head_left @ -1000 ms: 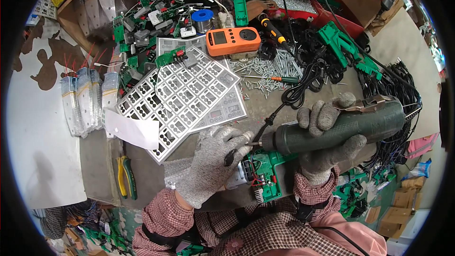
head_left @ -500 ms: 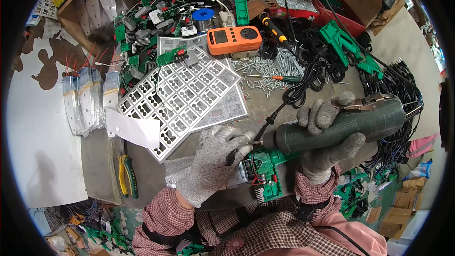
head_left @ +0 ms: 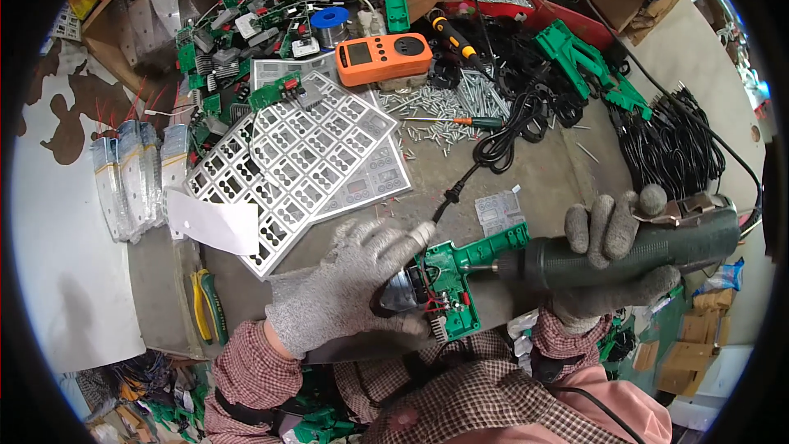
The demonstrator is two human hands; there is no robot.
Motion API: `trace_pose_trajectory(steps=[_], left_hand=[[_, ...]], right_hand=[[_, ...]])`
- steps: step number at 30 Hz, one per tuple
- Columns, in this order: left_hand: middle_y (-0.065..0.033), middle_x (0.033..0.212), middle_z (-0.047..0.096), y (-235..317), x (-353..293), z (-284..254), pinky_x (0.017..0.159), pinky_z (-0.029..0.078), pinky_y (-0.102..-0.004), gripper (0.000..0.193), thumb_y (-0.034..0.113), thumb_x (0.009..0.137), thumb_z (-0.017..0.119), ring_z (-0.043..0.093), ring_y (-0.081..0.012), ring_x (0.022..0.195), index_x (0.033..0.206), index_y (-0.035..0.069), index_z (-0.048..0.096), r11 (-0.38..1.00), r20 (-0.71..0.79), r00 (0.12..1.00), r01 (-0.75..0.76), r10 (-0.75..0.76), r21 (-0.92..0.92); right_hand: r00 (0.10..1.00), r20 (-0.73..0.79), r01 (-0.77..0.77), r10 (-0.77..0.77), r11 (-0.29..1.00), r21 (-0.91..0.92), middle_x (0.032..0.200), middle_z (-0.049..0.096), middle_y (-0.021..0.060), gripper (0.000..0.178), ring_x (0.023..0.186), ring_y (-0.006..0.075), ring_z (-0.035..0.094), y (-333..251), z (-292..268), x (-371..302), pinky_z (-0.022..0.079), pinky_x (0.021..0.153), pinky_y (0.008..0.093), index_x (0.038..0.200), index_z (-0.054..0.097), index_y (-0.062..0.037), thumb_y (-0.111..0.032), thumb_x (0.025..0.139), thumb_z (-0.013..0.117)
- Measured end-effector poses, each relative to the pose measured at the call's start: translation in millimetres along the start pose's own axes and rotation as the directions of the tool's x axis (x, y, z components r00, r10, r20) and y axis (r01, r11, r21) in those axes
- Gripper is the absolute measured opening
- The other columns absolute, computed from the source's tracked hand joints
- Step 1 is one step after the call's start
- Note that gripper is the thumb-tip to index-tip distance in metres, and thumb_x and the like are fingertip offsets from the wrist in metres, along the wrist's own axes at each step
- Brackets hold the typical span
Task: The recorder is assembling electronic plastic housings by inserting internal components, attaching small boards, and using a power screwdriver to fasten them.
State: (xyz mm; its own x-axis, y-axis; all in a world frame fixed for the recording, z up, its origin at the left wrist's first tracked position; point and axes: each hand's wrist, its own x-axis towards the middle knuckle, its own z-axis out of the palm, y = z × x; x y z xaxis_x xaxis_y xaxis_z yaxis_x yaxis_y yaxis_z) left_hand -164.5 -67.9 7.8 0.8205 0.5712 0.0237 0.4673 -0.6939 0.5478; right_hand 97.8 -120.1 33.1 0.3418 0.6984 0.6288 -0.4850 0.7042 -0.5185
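An electronics assembly workshop, shown by heaped circuit boards (head_left: 226, 57), loose screws (head_left: 448, 127) and a solder spool (head_left: 330, 25).

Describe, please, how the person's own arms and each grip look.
The left grip and right grip wear grey, speckled knit gloves; one left fingertip looks paler. The left sleeve and right sleeve are finely checked in dark red and white. A black band circles the left sleeve.

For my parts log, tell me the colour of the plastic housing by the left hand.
The plastic housing is green, showing best in the head view.
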Motion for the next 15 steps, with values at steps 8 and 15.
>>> trace_pose_trajectory(steps=[8, 15], left_hand=[[-0.0141, 0.145, 0.055, -16, 18, 11, 0.115, 0.033, -0.0502, 0.108, 0.043, 0.074, 0.088, 0.046, -0.0374, 0.136, 0.161, 0.009, 0.032, 0.934, 0.045, 0.964, -0.241, 0.261, -0.263], [-0.0096, 0.142, 0.06, -23, 24, 11, 0.115, 0.033, -0.049, 0.107, 0.041, 0.078, 0.086, 0.045, -0.0373, 0.137, 0.162, 0.011, 0.029, 0.926, 0.12, 0.964, -0.185, 0.235, -0.33]], right_hand=[[0.99, -0.08, -0.136, 0.12, 0.959, -0.247, 0.076, 0.059, 0.003, 0.07, 0.064, 0.0104, 0.054, -2, 4, -26, 0.047, 0.061, 0.0284, 0.128, 0.045, -0.0052, -0.057, 0.091, 0.073], [0.986, -0.075, -0.162, 0.146, 0.939, -0.302, 0.075, 0.059, 0.0026, 0.078, 0.058, 0.0107, 0.054, 2, 8, -31, 0.046, 0.057, 0.0285, 0.133, 0.042, -0.0038, -0.063, 0.09, 0.069]])
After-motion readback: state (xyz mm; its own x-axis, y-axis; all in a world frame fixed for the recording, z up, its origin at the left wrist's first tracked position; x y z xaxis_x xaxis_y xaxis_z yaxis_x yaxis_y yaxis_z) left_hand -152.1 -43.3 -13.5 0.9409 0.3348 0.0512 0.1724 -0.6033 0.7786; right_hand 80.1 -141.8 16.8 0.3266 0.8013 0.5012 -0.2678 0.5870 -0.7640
